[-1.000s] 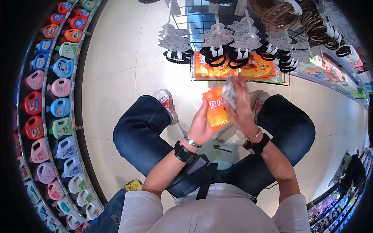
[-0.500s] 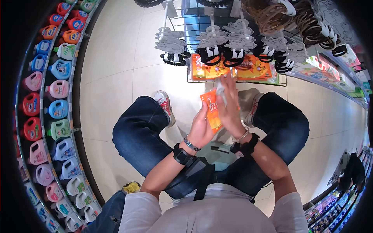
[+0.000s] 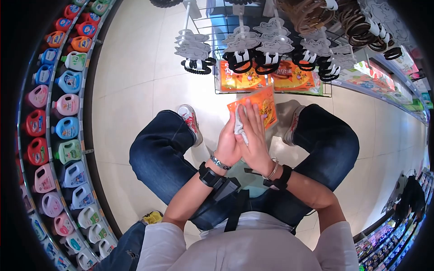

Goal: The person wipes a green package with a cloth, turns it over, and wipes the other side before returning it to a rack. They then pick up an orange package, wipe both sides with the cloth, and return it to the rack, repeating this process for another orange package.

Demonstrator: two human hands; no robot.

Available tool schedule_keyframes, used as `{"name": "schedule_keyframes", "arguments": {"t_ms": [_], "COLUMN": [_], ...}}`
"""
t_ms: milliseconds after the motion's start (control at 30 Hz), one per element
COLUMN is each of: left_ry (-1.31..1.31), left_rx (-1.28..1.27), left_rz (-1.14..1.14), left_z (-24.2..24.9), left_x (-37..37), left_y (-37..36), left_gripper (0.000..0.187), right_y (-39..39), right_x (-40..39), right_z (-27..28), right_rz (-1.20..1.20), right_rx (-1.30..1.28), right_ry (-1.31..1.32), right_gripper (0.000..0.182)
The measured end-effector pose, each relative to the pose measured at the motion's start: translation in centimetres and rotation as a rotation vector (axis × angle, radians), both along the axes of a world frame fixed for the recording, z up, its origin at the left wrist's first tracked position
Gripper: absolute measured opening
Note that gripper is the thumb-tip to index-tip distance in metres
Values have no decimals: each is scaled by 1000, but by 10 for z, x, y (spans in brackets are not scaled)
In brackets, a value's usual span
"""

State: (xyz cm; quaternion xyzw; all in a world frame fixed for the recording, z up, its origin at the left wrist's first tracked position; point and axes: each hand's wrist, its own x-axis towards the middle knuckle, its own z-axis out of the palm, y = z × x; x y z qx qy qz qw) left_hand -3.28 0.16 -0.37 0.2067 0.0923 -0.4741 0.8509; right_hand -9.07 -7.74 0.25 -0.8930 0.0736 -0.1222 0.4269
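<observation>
Between my knees, an orange packet (image 3: 269,108) with a cartoon print is held up by my left hand (image 3: 228,145), which grips it from its lower left side. My right hand (image 3: 256,149) lies over the packet's front with fingers stretched out, pressing a crumpled white cloth (image 3: 239,124) against it. Both hands meet at the palms, and the packet's lower part is hidden behind them. Just beyond, more orange packets (image 3: 242,80) lie on the bottom of a wire rack (image 3: 271,94).
Black hair ties (image 3: 238,58) on cards hang from rack hooks above the packets. Brown hair bands (image 3: 312,20) hang at the upper right. Detergent bottles (image 3: 68,105) line shelves on the left. Another person's yellow shoe (image 3: 153,217) is at the lower left.
My right hand with the cloth has slid down and left across the packet. The packet has turned, its upper part now leaning right.
</observation>
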Motion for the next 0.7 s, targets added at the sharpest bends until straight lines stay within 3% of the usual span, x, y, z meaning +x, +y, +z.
{"name": "schedule_keyframes", "arguments": {"t_ms": [167,233,367,433,467,533,700], "left_ry": [-11,-23,-34,-29,-22,-14,89], "left_rx": [-49,-64,-93,-106,-121,-115,-131], "left_rz": [-13,-18,-52,-55,-61,-51,-4], "left_z": [10,14,19,22,23,16,3], "left_x": [-1,-2,0,1,1,4,14], "left_y": [-2,-2,1,4,6,8,19], "left_gripper": [49,50,53,53,53,53,52], "right_y": [-16,-43,-67,-79,-88,-97,-115], "right_x": [12,22,27,24,19,21,-2], "right_z": [-14,-32,-46,-20,-29,-27,-6], "right_rz": [-146,-326,-405,-393,-394,-303,-176], "right_rx": [-49,93,258,803,804,1237,1136], "right_ry": [-7,-29,-121,310,311,299,385], "right_gripper": [56,51,48,49,49,50,46]}}
